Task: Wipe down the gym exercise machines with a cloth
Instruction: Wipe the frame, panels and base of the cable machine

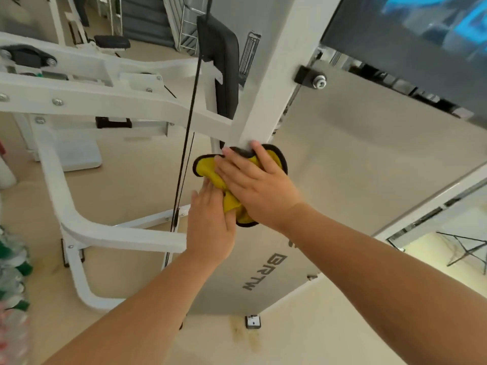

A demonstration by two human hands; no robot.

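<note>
Yellow cloth (207, 167) w/ black trim sits bunched against the lower end of the white upright post (266, 75), right where the post meets the grey shroud panel (355, 167) printed "BRTW". Right hand (255, 185) lies on top of the cloth, fingers spread and fairly straight, pressing it to the post; fingertips reach the post's bottom edge. Left hand (210, 227) comes up from below, fingers straight and together, palm side against the cloth's lower fold, so the cloth is sandwiched btwn both hands. Can't tell whether the left thumb is tucked into the fabric. Both forearms are bare and stretch up from the bottom of the view.

Just left of the hands a thin black cable (190, 111) runs top to bottom, passing close to the left fingertips. A white frame arm (105, 101) w/ bolt heads joins the post from the left, and a curved white tube (79, 225) loops lower down toward the floor. Behind the post stands a black pad (221, 61). On the post's right side a black bracket w/ a bolt (315, 79) holds the panel. Top right is a dark glossy screen (408, 48) w/ blue reflections. Beige floor (137, 185) underneath; more white equipment in the bkgd, blurry.
</note>
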